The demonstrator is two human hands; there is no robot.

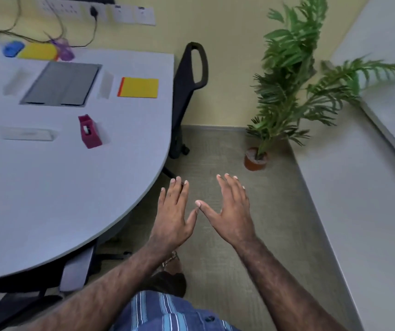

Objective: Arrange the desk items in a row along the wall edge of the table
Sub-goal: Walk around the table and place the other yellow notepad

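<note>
Pale grey round-edged table filling the 9-to-11 o'clock part of the view; wall edge at 11 o'clock.

Dark grey flat tablet-like slab lying mid-table, well short of the wall.

Yellow rectangular notepad with orange spine at 3 o'clock of the slab, also short of the wall.

Yellow flat oblong item, blue rounded item and purple translucent item already close along the wall edge, nearly touching in a line. Blurred; identities unclear.

Clear plastic strips, one at 7 o'clock of the slab, two more flanking it.

Magenta wedge-shaped tape dispenser standing alone, mid-table.

Left hand and right hand off the table over the floor, fingers straight and spread, holding nothing, thumb tips almost meeting.

Judgement: row begun, roughly three pieces placed; slab, notepad, dispenser and strips left.
</note>
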